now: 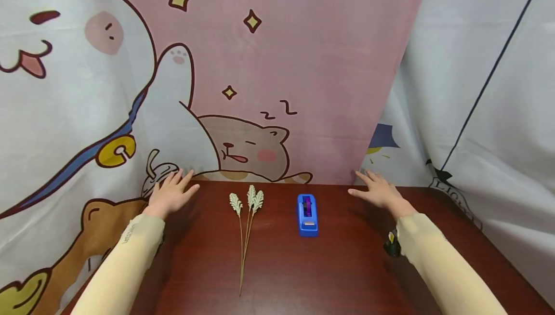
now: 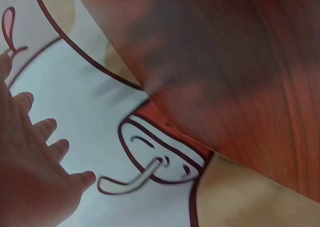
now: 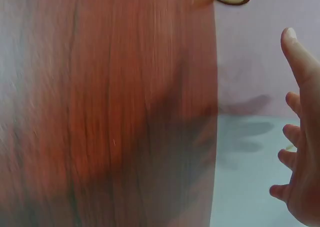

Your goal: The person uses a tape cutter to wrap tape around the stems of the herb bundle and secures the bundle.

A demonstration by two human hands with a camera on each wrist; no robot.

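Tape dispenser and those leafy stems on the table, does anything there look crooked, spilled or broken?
Nothing stands out. The blue tape dispenser sits on the table with its purple roll in place. The three leafy stems lie apart from it, with no spill or damage visible.

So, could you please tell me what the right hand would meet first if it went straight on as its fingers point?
The right hand would probably meet the printed backdrop behind the table first, though the gap's depth is unclear.
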